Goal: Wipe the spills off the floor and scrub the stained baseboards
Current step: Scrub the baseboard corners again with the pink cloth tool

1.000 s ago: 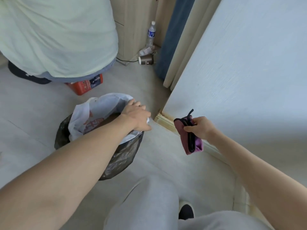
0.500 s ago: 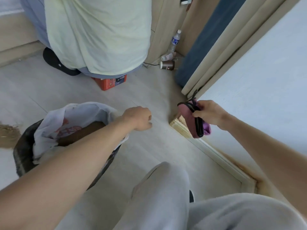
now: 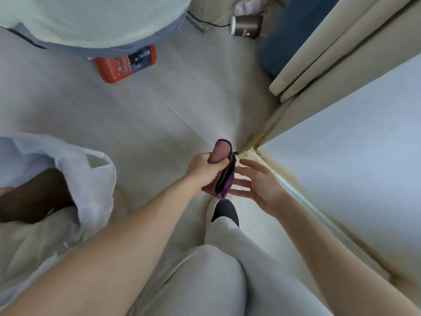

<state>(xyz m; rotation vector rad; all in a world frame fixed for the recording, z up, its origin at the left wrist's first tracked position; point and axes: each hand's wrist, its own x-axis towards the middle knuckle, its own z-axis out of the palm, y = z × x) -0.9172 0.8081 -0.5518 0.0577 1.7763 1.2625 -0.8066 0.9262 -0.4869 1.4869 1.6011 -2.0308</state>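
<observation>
My left hand [image 3: 205, 171] grips a folded pink and purple cloth with a black edge [image 3: 224, 169], held upright above the floor near the wall corner. Just right of the cloth my right hand [image 3: 256, 182] is spread, its fingers straight and holding nothing. The white baseboard [image 3: 303, 199] runs along the wall from the corner toward the lower right, with yellow-brown stains along its top edge and at the corner [image 3: 257, 151].
A bin lined with a white bag [image 3: 68, 179] stands at the left. Another person [image 3: 91, 17] crouches at the top by a red box [image 3: 125, 65]. A brown paper cup [image 3: 246, 28] lies near a blue curtain. My foot [image 3: 225, 210] and grey-trousered legs are below.
The cloth has passed from my right hand to my left hand, which left the bin. My right hand has let go and spread. The view tilted down toward the wall corner.
</observation>
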